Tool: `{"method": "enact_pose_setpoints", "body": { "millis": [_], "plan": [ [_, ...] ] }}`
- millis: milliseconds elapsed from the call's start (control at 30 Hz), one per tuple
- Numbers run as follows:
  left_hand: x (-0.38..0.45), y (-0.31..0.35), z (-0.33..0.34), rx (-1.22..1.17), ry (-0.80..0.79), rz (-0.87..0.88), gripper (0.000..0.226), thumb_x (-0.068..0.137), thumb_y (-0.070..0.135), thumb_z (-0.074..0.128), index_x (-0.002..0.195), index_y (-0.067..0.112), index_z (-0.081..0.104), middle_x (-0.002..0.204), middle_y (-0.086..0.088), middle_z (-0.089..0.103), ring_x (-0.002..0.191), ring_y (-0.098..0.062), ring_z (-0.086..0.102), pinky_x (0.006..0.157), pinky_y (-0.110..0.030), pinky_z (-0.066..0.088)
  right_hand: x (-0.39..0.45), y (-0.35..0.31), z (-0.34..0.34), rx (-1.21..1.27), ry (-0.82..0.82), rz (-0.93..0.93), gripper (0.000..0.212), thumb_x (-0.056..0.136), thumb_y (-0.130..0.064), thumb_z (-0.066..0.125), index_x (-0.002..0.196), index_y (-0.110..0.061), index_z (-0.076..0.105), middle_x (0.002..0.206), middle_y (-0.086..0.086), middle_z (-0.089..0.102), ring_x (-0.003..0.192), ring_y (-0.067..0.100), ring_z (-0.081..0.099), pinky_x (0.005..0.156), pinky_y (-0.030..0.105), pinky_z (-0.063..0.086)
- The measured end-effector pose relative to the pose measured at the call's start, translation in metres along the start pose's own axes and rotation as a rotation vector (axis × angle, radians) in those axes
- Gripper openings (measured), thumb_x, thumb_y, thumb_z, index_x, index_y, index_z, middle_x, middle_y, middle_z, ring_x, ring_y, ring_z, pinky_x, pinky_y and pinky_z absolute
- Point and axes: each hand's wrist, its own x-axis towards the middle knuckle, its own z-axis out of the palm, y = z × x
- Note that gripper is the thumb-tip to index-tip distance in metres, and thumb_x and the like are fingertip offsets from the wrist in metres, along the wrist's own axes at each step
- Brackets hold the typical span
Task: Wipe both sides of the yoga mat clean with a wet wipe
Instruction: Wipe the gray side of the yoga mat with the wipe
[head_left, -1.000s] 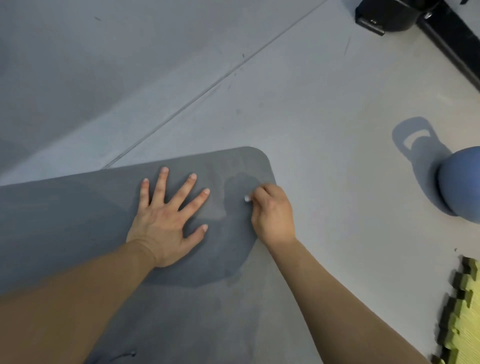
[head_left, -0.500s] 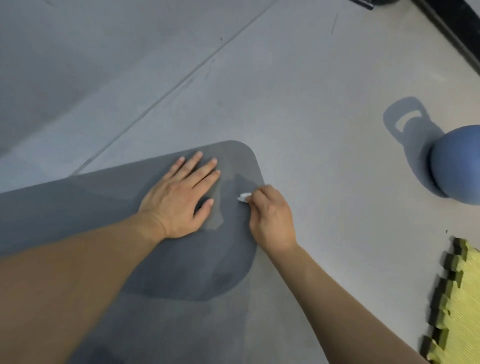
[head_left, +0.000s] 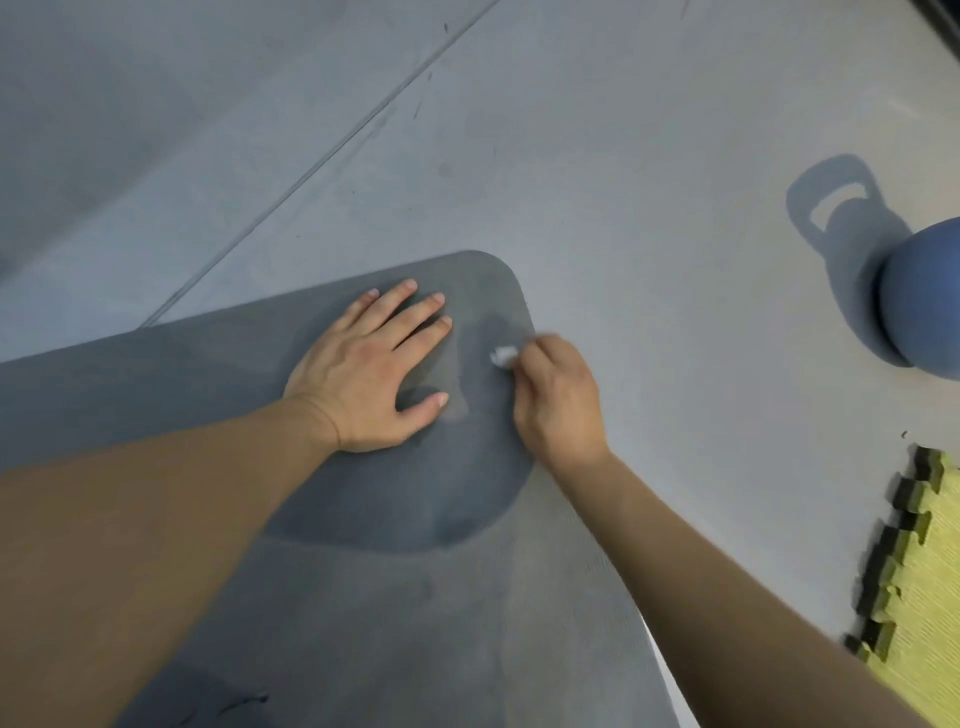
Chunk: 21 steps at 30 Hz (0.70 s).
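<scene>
A dark grey yoga mat (head_left: 363, 597) lies on the pale floor, its far end folded back over itself with a rounded corner (head_left: 488, 270) near the centre of the view. My left hand (head_left: 369, 369) presses flat on that folded part, fingers apart and pointing up-right. My right hand (head_left: 558, 400) is closed around a small crumpled white wet wipe (head_left: 503, 356), held against the mat near its right edge. Only a bit of the wipe shows past the fingers.
A blue kettlebell (head_left: 924, 301) stands on the floor at the right edge, casting a shadow to its left. Yellow-green interlocking foam tiles (head_left: 930, 561) lie at lower right. A seam in the floor (head_left: 332, 156) runs diagonally at upper left.
My left hand has drawn its fingers closer together and turned to the right on the mat. My right hand with the wipe has shifted slightly along the mat's right edge. The view has dropped a little.
</scene>
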Motion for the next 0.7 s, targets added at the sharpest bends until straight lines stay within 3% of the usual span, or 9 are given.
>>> {"method": "enact_pose_setpoints", "body": {
  "millis": [167, 367, 467, 600, 700],
  "plan": [
    [0.001, 0.002, 0.001, 0.038, -0.016, 0.014, 0.085, 0.084, 0.079, 0.034, 0.156, 0.033, 0.033, 0.167, 0.002, 0.019, 0.155, -0.027, 0.008, 0.125, -0.047, 0.01, -0.079, 0.009, -0.022, -0.012, -0.089, -0.006, 0.021, 0.081, 0.008, 0.063, 0.092, -0.009, 0.069, 0.091, 0.006, 0.06, 0.079, 0.029, 0.057, 0.069, 0.037, 0.048],
    [-0.001, 0.0, 0.0, 0.012, 0.01, 0.02, 0.087, 0.083, 0.081, 0.038, 0.155, 0.032, 0.036, 0.166, 0.001, 0.022, 0.155, -0.026, 0.01, 0.125, -0.047, 0.011, 0.048, -0.008, 0.007, -0.03, -0.024, 0.016, 0.016, 0.074, 0.006, 0.056, 0.077, -0.009, 0.063, 0.081, 0.012, 0.056, 0.069, 0.033, 0.053, 0.058, 0.036, 0.044],
    [0.0, 0.001, 0.001, 0.008, 0.024, 0.026, 0.087, 0.083, 0.081, 0.041, 0.154, 0.031, 0.039, 0.165, 0.001, 0.023, 0.155, -0.026, 0.011, 0.125, -0.048, 0.012, 0.066, -0.015, 0.013, -0.047, 0.025, 0.064, 0.014, 0.077, 0.004, 0.055, 0.076, -0.007, 0.063, 0.08, 0.012, 0.057, 0.067, 0.032, 0.054, 0.056, 0.035, 0.044],
    [0.0, 0.001, 0.002, 0.014, 0.024, 0.015, 0.089, 0.08, 0.082, 0.04, 0.153, 0.031, 0.039, 0.165, 0.002, 0.024, 0.154, -0.026, 0.012, 0.125, -0.047, 0.011, -0.001, -0.012, -0.001, -0.02, -0.022, 0.013, 0.019, 0.091, -0.011, 0.047, 0.08, -0.006, 0.062, 0.085, 0.012, 0.056, 0.071, 0.033, 0.053, 0.061, 0.038, 0.044],
    [-0.001, 0.003, -0.001, 0.015, 0.008, 0.018, 0.089, 0.08, 0.082, 0.038, 0.153, 0.031, 0.039, 0.165, 0.001, 0.024, 0.153, -0.026, 0.012, 0.125, -0.047, 0.011, -0.065, -0.013, -0.015, -0.034, -0.081, 0.095, 0.014, 0.09, -0.005, 0.051, 0.085, -0.006, 0.064, 0.089, 0.011, 0.057, 0.072, 0.033, 0.053, 0.061, 0.037, 0.046]
  ]
}}
